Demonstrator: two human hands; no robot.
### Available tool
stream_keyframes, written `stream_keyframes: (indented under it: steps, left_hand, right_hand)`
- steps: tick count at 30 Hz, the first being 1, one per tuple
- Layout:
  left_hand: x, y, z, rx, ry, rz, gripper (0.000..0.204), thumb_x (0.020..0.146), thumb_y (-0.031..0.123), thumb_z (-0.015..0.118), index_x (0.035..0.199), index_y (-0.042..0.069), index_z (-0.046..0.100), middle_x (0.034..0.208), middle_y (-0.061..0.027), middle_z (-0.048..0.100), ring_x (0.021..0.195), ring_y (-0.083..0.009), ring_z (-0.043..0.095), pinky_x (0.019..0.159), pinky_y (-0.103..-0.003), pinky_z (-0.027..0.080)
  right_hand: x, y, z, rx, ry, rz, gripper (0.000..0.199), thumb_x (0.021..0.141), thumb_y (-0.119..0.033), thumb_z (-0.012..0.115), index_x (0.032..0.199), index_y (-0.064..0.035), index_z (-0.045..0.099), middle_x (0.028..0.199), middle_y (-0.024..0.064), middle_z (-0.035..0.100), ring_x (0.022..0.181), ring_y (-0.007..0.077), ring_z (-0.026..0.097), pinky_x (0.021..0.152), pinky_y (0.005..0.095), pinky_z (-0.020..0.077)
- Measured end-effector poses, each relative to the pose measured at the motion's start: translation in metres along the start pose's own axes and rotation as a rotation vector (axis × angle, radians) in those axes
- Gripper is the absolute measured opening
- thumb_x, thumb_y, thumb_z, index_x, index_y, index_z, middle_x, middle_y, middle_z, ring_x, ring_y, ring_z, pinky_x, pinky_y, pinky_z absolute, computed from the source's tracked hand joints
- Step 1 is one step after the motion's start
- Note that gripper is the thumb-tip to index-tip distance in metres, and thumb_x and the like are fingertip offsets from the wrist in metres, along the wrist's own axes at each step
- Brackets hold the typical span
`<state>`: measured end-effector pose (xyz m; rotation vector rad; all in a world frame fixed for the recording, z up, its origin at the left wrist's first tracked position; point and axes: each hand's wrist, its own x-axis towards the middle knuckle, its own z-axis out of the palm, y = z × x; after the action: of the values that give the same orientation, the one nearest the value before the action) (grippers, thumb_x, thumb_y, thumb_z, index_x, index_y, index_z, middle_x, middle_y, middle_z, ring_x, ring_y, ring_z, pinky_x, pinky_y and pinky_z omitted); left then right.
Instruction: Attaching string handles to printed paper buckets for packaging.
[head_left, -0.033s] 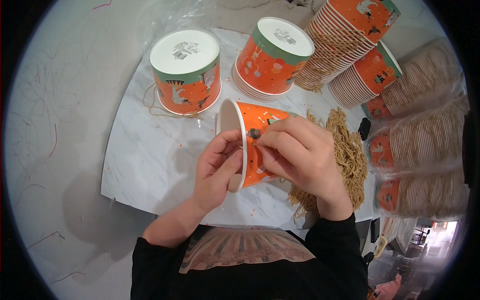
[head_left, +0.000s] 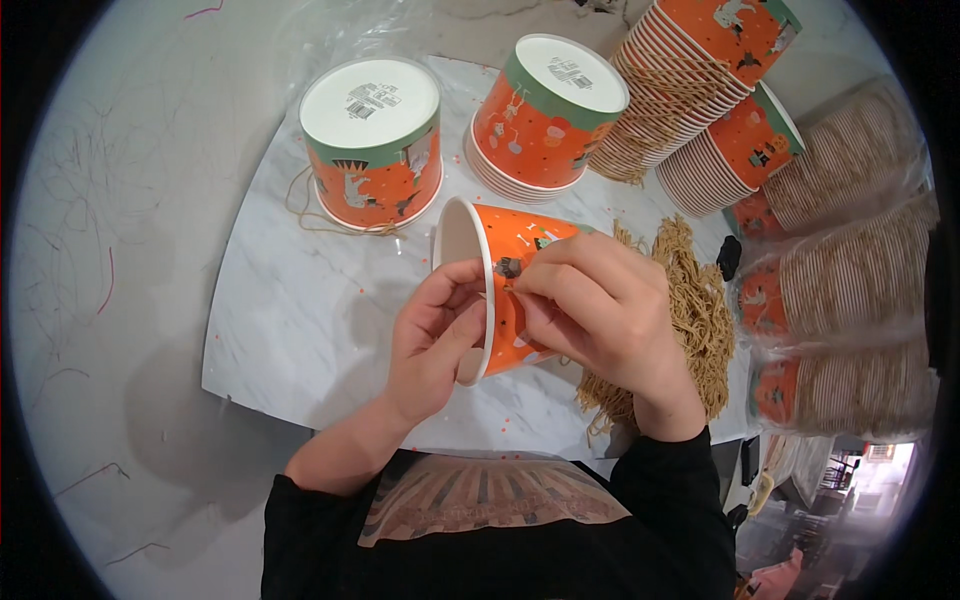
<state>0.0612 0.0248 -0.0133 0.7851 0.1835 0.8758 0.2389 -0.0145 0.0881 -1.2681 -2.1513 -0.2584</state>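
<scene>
An orange paper bucket [head_left: 507, 335] printed with small figures lies tipped sideways before me, its white-rimmed mouth facing left. My left hand [head_left: 425, 350] grips that rim, thumb and fingers closed about its edge, some fingertips inside the mouth. Against the bucket's outer wall, just beside the rim, my right hand [head_left: 605, 310] is closed in a pinch. A tiny tan bit of twine shows at its fingertips; the rest of the strand is mostly hidden by the hand. Beneath and beside my right wrist lies a heap of tan twine pieces [head_left: 690, 290].
Upside-down on the marble-patterned table [head_left: 290, 330] stand a single bucket [head_left: 375, 165] with a twine loop at its base and a short bucket stack [head_left: 540, 125]. Taller nested stacks [head_left: 680, 80] lean at the far right, near plastic-wrapped stacks [head_left: 850, 270]. A small black object [head_left: 729, 257] lies by the twine.
</scene>
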Motion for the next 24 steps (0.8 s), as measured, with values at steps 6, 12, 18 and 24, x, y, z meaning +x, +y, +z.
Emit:
stream_keyframes:
  steps: [6,12,18,24]
  left_hand:
    - [0.0011,-0.0014,0.0025,0.066,0.028,0.072,0.032,0.102,0.006,0.053,0.134,-0.001,0.051,0.121,-0.0086,0.064,0.106,-0.0109,0.064,0.084,-0.024,0.055]
    - [0.0003,-0.0010,0.0037,0.172,0.070,0.072,0.019,0.102,0.003,0.054,0.119,-0.003,0.059,0.111,-0.0082,0.068,0.098,-0.0103,0.066,0.084,-0.024,0.054]
    - [0.0002,-0.0017,-0.0016,0.154,0.068,0.071,0.018,0.102,0.003,0.057,0.118,-0.002,0.060,0.107,-0.0060,0.069,0.098,-0.0078,0.065,0.086,-0.024,0.053]
    - [0.0037,0.0007,0.0004,0.110,0.099,0.022,0.011,0.101,0.002,0.048,0.105,0.000,0.058,0.099,-0.0016,0.065,0.087,-0.0036,0.060,0.079,-0.022,0.050]
  right_hand:
    - [0.0003,-0.0022,-0.0011,-0.010,-0.023,0.000,0.022,0.070,-0.011,0.077,0.088,-0.0088,0.065,0.083,0.0027,0.059,0.069,0.0203,0.060,0.056,0.0319,0.0505]
    - [-0.0002,-0.0047,-0.0023,-0.002,-0.029,0.008,0.019,0.071,-0.010,0.077,0.086,-0.0077,0.065,0.082,0.0028,0.059,0.069,0.0203,0.061,0.056,0.0320,0.0504]
    - [-0.0001,-0.0076,-0.0052,0.015,-0.071,0.034,0.020,0.071,-0.006,0.075,0.089,-0.0072,0.067,0.084,0.0033,0.061,0.071,0.0211,0.062,0.058,0.0328,0.0512]
    - [-0.0004,-0.0064,-0.0088,0.099,-0.102,0.106,0.025,0.072,-0.004,0.074,0.096,-0.0059,0.067,0.088,0.0060,0.063,0.077,0.0255,0.064,0.064,0.0362,0.0524]
